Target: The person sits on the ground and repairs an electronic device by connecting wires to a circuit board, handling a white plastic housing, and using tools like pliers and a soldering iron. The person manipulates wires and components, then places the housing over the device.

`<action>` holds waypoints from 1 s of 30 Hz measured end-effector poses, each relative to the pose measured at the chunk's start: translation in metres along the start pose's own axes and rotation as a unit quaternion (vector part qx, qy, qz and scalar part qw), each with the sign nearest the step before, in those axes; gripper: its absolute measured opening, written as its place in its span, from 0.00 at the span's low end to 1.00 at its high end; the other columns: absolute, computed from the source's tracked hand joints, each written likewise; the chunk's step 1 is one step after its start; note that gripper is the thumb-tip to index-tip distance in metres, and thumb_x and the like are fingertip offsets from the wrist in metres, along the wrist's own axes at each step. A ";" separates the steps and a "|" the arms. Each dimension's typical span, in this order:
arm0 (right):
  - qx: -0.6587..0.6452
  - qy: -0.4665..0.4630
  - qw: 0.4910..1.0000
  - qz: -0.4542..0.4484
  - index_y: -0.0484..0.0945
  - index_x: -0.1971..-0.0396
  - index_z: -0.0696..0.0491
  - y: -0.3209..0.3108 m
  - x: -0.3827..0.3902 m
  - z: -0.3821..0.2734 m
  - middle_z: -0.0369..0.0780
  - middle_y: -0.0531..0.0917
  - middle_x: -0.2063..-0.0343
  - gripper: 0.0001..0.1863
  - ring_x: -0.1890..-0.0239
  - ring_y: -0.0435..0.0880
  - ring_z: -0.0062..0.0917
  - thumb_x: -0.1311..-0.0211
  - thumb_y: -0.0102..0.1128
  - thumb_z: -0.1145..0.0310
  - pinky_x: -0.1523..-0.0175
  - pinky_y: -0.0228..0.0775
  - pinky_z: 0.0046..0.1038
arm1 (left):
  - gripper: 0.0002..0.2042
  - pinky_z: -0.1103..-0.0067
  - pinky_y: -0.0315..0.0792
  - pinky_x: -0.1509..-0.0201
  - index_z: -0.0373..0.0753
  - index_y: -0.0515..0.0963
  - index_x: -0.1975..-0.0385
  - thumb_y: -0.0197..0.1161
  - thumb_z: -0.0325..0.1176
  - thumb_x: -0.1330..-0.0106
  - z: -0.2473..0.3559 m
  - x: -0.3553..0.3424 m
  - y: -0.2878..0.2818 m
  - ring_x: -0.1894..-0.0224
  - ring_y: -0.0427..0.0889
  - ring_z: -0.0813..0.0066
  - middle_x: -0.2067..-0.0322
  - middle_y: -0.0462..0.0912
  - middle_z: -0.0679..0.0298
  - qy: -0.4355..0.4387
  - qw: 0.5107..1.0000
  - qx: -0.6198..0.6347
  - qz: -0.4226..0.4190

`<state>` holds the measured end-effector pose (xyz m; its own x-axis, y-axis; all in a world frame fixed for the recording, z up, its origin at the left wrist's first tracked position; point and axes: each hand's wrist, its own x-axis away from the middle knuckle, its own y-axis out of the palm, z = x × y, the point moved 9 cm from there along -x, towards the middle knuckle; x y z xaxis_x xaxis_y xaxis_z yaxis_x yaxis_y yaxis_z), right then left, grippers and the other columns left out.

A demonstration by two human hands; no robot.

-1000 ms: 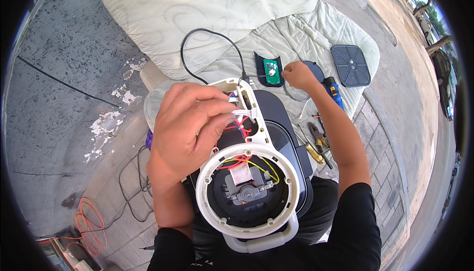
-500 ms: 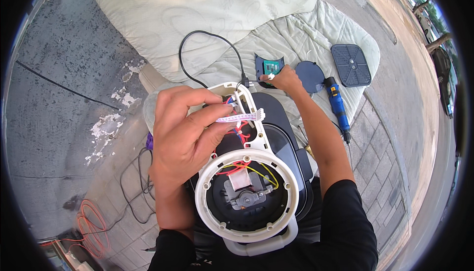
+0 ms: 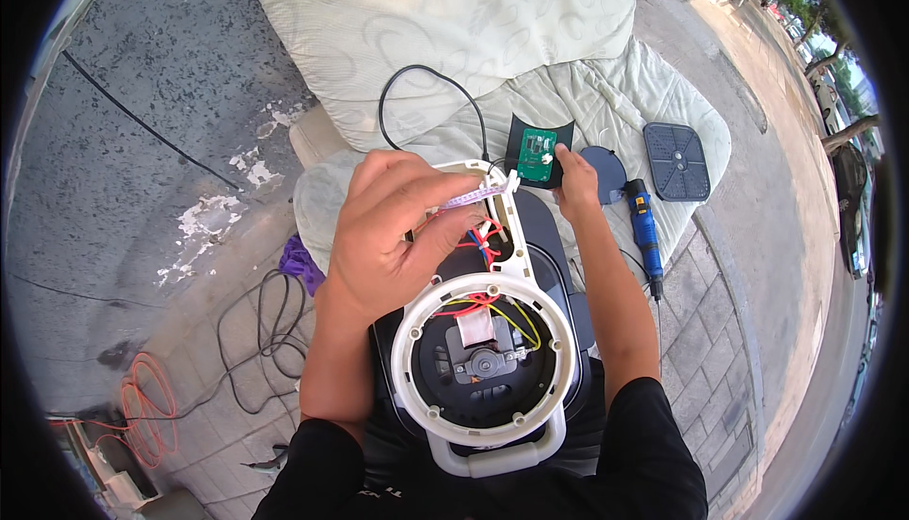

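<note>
An upturned appliance with a white round rim (image 3: 402, 359), a grey handle and a dark body rests on my lap. Inside the ring are a metal bracket and red and yellow wires; more wires fill its narrow far section. My left hand (image 3: 374, 241) pinches a white and purple ribbon cable (image 3: 471, 199) with a white connector, just above that section. My right hand (image 3: 578, 182) grips the right edge of a black curved panel (image 3: 565, 134). On this panel sits a green circuit board (image 3: 536, 170), face up, with a small white plug near its right side.
Behind the panel a dark round cover (image 3: 602, 168), a blue power screwdriver (image 3: 644, 226) and a square black vented plate (image 3: 676, 162) lie on the pale quilt (image 3: 587, 84). A black cord loops at the far side. Cables and a purple cloth (image 3: 300, 262) lie left.
My right hand has lifted and tilted the panel so that more of its board shows. My left hand, with the ribbon cable, has come nearer to it.
</note>
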<state>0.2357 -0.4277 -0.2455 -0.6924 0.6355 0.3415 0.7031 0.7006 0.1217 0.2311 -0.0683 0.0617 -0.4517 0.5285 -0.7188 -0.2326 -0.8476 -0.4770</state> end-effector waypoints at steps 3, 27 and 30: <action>-0.127 -0.055 0.990 -0.035 0.83 0.54 0.57 0.001 0.038 -0.044 0.37 0.87 0.61 0.16 0.63 0.86 0.23 0.27 0.64 0.59 0.60 0.79 0.30 | 0.14 0.73 0.73 0.54 0.34 0.86 0.54 0.76 0.27 0.40 -0.001 0.002 -0.002 0.60 0.79 0.64 0.64 0.87 0.60 -0.005 1.000 0.026 0.015; -0.446 -0.068 0.780 -0.434 0.55 0.20 0.43 0.095 0.293 -0.208 0.57 0.52 0.22 0.56 0.22 0.45 0.69 0.39 0.55 0.23 0.38 0.45 0.89 | 0.11 0.74 0.68 0.54 0.37 0.87 0.56 0.74 0.27 0.38 -0.002 0.010 -0.004 0.65 0.78 0.68 0.71 0.83 0.64 -0.021 0.989 0.100 0.106; -0.426 -0.059 0.803 -0.413 0.55 0.20 0.43 0.107 0.301 -0.201 0.58 0.53 0.22 0.56 0.23 0.47 0.69 0.40 0.54 0.22 0.38 0.46 0.88 | 0.09 0.73 0.68 0.54 0.37 0.87 0.57 0.73 0.28 0.36 -0.006 0.009 -0.002 0.65 0.78 0.67 0.70 0.83 0.64 -0.015 0.987 0.114 0.112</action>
<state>0.1347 -0.2268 0.0573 -0.9548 0.1300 -0.2672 -0.1819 0.4552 0.8716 0.2327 -0.0612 0.0528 -0.5382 0.3275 -0.7766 -0.3107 -0.9336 -0.1784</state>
